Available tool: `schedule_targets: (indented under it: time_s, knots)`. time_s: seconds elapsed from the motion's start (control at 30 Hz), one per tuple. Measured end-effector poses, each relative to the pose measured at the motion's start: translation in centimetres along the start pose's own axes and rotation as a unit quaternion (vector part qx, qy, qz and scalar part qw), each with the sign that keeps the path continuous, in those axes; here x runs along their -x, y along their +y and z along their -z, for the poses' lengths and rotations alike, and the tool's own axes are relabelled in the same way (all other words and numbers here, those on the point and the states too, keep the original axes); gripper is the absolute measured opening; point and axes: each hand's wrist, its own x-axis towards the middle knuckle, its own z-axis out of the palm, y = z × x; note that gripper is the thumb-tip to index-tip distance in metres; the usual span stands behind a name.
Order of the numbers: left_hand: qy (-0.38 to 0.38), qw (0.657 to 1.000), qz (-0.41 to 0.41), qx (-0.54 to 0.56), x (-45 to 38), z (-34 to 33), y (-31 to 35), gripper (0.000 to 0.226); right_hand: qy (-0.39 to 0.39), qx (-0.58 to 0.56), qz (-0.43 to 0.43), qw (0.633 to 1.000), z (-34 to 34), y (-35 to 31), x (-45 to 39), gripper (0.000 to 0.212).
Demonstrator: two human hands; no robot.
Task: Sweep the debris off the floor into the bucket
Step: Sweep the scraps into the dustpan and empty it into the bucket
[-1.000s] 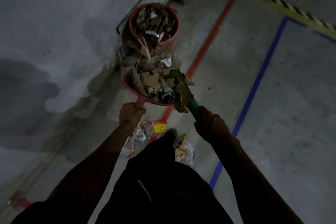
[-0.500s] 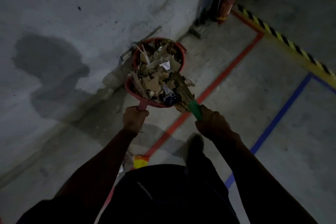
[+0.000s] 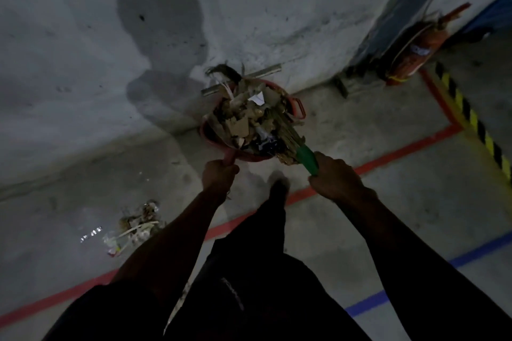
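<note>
My left hand (image 3: 219, 176) grips the pink handle of a red dustpan (image 3: 221, 144) heaped with cardboard scraps and paper (image 3: 243, 119). My right hand (image 3: 333, 178) grips the green handle of a straw broom (image 3: 306, 156), whose bristles press against the heap from the right. The loaded dustpan hangs over the red bucket (image 3: 297, 106) by the wall, hiding most of it; only its right rim and handle show. A small pile of debris (image 3: 135, 225) lies on the concrete floor at the lower left.
A grey concrete wall (image 3: 138, 36) rises right behind the bucket, with a metal strip (image 3: 266, 71) leaning at its foot. A red fire extinguisher (image 3: 415, 50) stands at the right corner. Red, blue and yellow-black floor tape lines cross the floor. My dark-trousered legs fill the bottom.
I have stepped towards the wall, and the loaded dustpan with the broom has moved from short of the bucket to above it. The floor debris now lies behind me to the left.
</note>
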Motion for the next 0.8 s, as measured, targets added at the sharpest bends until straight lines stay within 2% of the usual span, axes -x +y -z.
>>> schedule_targets:
  time_s: [0.23, 0.37, 0.43, 0.63, 0.73, 0.8]
  knots:
    - [0.017, 0.995, 0.086, 0.046, -6.8, -7.3, 5.3, 0.02, -0.05, 0.062, 0.031, 0.996, 5.8, 3.7, -14.2, 0.04]
    - [0.025, 0.991, 0.128, 0.025, -9.8, -10.3, 7.6, 0.013, -0.084, 0.117, 0.035, 0.989, 8.2, 5.4, -20.8, 0.064]
    - [0.026, 0.988, 0.15, 0.013, -10.9, -11.2, 8.2, 0.014, -0.098, 0.151, 0.031, 0.983, 9.0, 6.5, -23.2, 0.07]
    - [0.045, 0.979, 0.2, 0.011, -12.9, -13.2, 7.9, 0.026, -0.12, 0.164, 0.019, 0.979, 9.2, 10.6, -25.7, 0.07]
    - [0.046, 0.976, 0.211, 0.029, -13.6, -13.6, 7.0, 0.046, -0.116, 0.16, 0.05, 0.979, 8.6, 12.5, -25.0, 0.071]
    - [0.042, 0.976, 0.207, 0.048, -13.6, -13.7, 6.7, 0.047, -0.117, 0.165, 0.083, 0.976, 8.0, 13.6, -24.0, 0.072]
